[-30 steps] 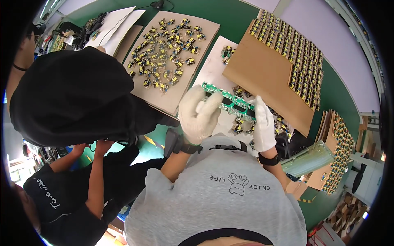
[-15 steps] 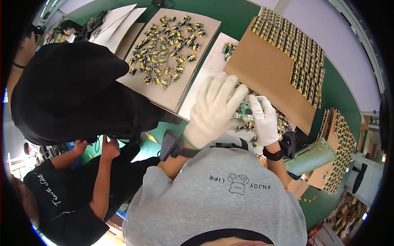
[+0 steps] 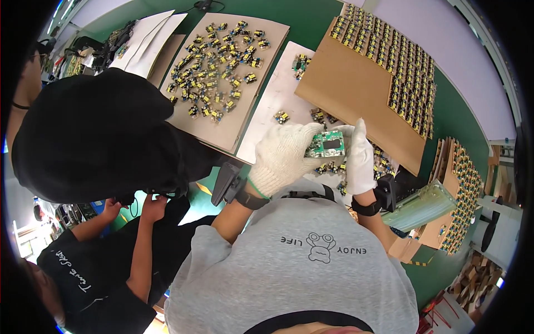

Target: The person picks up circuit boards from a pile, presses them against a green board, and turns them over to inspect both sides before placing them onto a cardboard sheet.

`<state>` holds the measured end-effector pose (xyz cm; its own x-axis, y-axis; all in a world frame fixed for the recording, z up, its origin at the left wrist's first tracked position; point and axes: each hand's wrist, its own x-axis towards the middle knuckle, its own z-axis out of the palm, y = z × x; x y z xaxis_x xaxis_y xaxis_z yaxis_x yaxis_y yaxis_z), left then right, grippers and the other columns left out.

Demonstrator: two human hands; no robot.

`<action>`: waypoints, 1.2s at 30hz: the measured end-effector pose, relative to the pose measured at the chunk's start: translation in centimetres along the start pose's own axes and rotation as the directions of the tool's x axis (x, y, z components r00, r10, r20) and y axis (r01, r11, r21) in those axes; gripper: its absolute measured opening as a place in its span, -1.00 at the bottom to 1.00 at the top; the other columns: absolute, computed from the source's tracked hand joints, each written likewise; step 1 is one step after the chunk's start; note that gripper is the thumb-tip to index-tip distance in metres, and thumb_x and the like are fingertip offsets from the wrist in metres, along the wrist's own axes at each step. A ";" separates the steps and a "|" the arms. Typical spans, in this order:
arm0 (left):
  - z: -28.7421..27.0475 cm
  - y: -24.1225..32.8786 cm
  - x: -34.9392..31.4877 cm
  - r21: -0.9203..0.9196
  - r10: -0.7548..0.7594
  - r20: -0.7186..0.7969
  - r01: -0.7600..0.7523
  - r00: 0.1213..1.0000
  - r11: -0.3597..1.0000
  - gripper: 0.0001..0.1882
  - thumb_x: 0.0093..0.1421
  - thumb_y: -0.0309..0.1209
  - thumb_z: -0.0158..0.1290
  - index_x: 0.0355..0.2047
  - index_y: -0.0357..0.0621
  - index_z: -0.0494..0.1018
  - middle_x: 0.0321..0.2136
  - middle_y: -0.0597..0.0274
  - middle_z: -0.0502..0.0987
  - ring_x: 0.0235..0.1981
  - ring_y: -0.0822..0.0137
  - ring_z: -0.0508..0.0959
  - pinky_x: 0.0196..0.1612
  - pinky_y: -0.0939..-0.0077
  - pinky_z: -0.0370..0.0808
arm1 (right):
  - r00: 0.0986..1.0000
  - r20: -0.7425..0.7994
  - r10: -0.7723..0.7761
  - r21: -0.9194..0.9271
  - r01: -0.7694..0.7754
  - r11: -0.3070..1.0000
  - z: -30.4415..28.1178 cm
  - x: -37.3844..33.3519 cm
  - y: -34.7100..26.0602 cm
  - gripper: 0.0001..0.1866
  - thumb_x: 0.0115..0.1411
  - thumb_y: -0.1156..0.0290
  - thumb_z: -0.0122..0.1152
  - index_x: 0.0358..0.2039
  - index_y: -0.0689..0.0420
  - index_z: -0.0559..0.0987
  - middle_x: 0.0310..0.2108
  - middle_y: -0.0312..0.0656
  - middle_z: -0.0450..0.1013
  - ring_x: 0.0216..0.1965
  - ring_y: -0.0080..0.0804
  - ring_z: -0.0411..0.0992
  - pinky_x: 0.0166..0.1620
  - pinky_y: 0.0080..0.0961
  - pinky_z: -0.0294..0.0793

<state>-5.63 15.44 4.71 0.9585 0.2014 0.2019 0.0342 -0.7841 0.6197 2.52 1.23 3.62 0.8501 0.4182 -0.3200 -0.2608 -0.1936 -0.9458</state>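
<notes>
Glossy green circuit board point(image 3: 327, 145), matt brown cardboard point(image 3: 347, 83).

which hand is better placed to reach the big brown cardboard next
Probably the right hand: its fingertips look close to the brown cardboard, while the left hand, farther left, holds the green board.

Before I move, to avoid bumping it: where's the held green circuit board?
In the head view, the green circuit board is right of centre, between the left hand and right hand, near the lower edge of the brown cardboard sheet.
</notes>
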 end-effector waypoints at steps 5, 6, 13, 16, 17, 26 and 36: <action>0.6 -0.5 0.1 0.198 0.059 0.013 -0.060 0.998 0.978 -0.51 -0.18 -0.20 0.29 -0.22 -0.04 0.44 -0.45 0.22 0.50 -0.39 0.18 0.53 -0.30 0.32 0.42 | 0.990 -0.023 -0.139 -0.121 0.136 0.983 0.1 -0.3 0.4 -0.37 0.36 -0.07 -0.37 -0.32 0.22 0.53 -0.46 -0.29 0.46 -0.45 -0.60 0.37 -0.33 -0.64 0.37; 0.8 -0.4 0.1 0.242 0.077 0.017 -0.079 0.997 0.967 -0.52 -0.20 -0.20 0.29 -0.24 -0.03 0.42 -0.47 0.25 0.48 -0.40 0.21 0.52 -0.31 0.34 0.40 | 0.975 -0.042 -0.220 -0.206 0.207 0.956 0.2 -0.1 1.2 -0.43 0.37 -0.01 -0.31 -0.32 0.23 0.53 -0.48 -0.28 0.44 -0.47 -0.61 0.34 -0.35 -0.63 0.35; 0.9 -0.2 -0.2 0.317 0.137 0.037 -0.142 0.990 0.938 -0.51 -0.23 -0.15 0.30 -0.29 -0.02 0.40 -0.49 0.32 0.46 -0.40 0.29 0.51 -0.32 0.37 0.37 | 0.993 -0.040 -0.115 -0.407 0.089 0.909 1.0 0.1 0.5 -0.57 0.25 0.07 0.02 -0.35 0.27 0.52 -0.56 -0.05 0.47 -0.53 -0.41 0.46 -0.43 -0.48 0.40; 1.3 -0.7 -0.2 0.243 0.151 0.002 -0.147 0.989 0.959 -0.49 -0.23 -0.09 0.28 -0.28 -0.02 0.41 -0.47 0.33 0.47 -0.39 0.30 0.51 -0.29 0.38 0.38 | 0.981 0.008 -0.192 -0.286 0.186 0.940 0.8 0.6 1.8 -0.60 0.26 0.11 0.03 -0.39 0.26 0.51 -0.62 -0.13 0.42 -0.56 -0.55 0.35 -0.46 -0.53 0.34; 1.3 -0.7 -0.2 0.244 0.150 0.004 -0.147 0.989 0.959 -0.49 -0.23 -0.09 0.28 -0.28 -0.02 0.41 -0.47 0.33 0.47 -0.39 0.30 0.51 -0.29 0.38 0.38 | 0.982 0.025 -0.188 -0.236 0.188 0.953 0.8 0.6 2.0 -0.62 0.27 0.13 0.03 -0.40 0.25 0.50 -0.62 -0.20 0.39 -0.56 -0.59 0.30 -0.46 -0.55 0.31; 0.9 -1.1 -0.9 0.278 0.129 0.030 -0.132 0.991 0.951 -0.48 -0.19 -0.03 0.25 -0.27 0.00 0.42 -0.48 0.32 0.47 -0.39 0.31 0.51 -0.27 0.39 0.40 | 0.993 0.108 -0.045 0.023 0.042 0.999 1.1 0.7 3.5 -0.62 0.30 0.11 -0.01 -0.27 0.23 0.48 -0.49 -0.38 0.35 -0.45 -0.66 0.25 -0.35 -0.67 0.29; 1.6 -2.9 -2.0 0.273 0.105 0.027 -0.108 0.994 0.956 -0.52 -0.14 0.04 0.21 -0.32 0.02 0.45 -0.58 0.34 0.46 -0.52 0.31 0.51 -0.39 0.43 0.39 | 0.979 0.189 0.080 0.046 -0.090 0.995 1.9 0.9 4.7 -0.49 0.25 -0.01 0.02 -0.15 0.26 0.47 -0.48 -0.32 0.38 -0.55 -0.68 0.27 -0.55 -0.71 0.29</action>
<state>-7.20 16.39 1.24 0.9642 0.1019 0.2450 0.0062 -0.9317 0.3630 1.19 2.32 -1.22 0.7250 0.5612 -0.3992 -0.3567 -0.1898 -0.9147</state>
